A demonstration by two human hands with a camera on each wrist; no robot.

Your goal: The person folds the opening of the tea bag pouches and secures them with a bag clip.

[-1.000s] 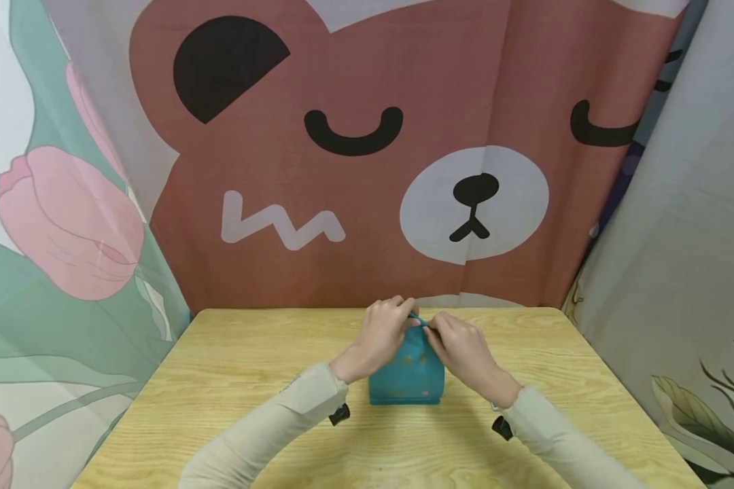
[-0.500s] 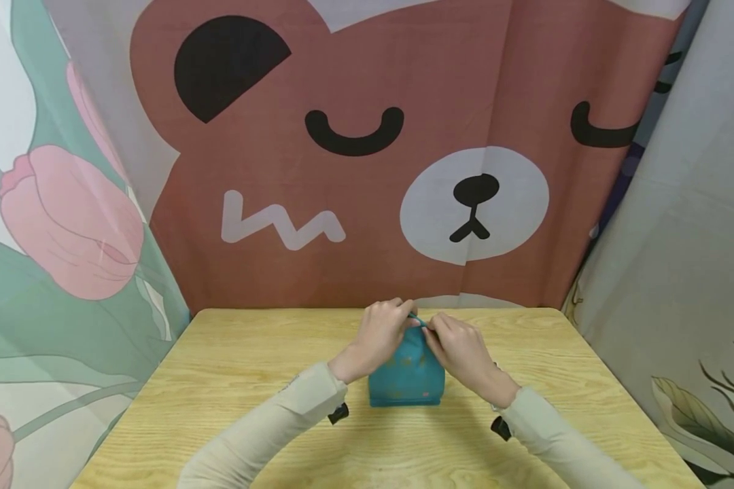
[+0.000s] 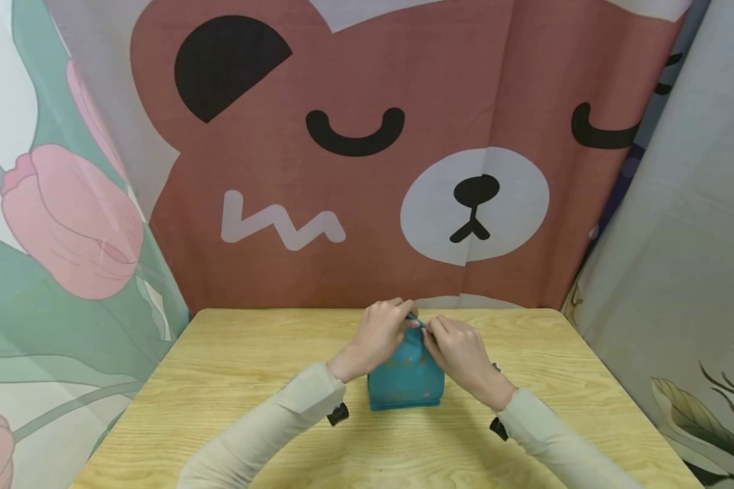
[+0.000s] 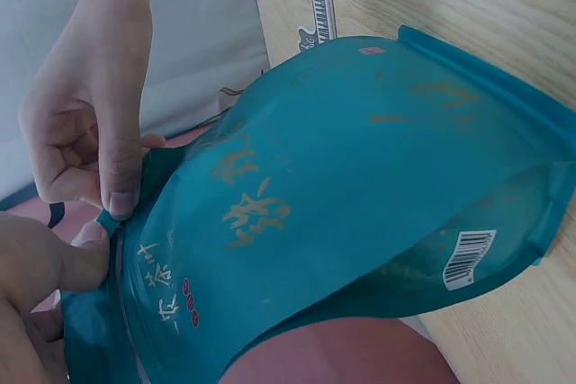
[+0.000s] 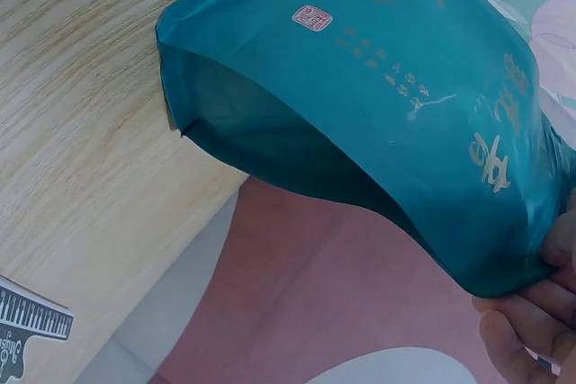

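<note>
Far L: tulip-print curtain (image 3: 73, 224). Next, pale sleeve (image 3: 281, 421) w/ a small black device (image 3: 338, 414) at the cuff, then L hand (image 3: 379, 333): fingers curled in, thumb & fingertips pinching the top edge of the bag, no real gap. Center: teal bag (image 3: 406, 380), upright betw. both hands on the near side of the bear-print cloth (image 3: 355, 190), its base at or just over the wood-grain counter (image 3: 251, 353); can't tell if touching. R of it, R hand (image 3: 463, 350), fingers also curled, thumb & fingertips pinching the same rolled edge just beside L hand. Far R: pale curtain (image 3: 660, 272) w/ leaf print.

Vs. 0.5 s ago: bag's base edge sits a bit lower in head view, i.e. nearer the person; R hand slightly lower too. L hand approx. same spot, both pinches same.

Writing, L wrist view: small gold chars (image 4: 160, 285) nr the top, appar. incl. 茶叶 (tea leaves); 3 red ovals (image 4: 191, 303) in a row alongside; big brushy gold chars (image 4: 258, 215) mid-front, can't read for sure; barcode (image 4: 470, 260) on the side, no. too small. R wrist view: red seal-type stamp (image 5: 312, 18) nr the base, illegible; keyboard-pattern piece (image 5: 31, 321) at the pic's L edge, partial lettering, poss. "Music", cut off.
</note>
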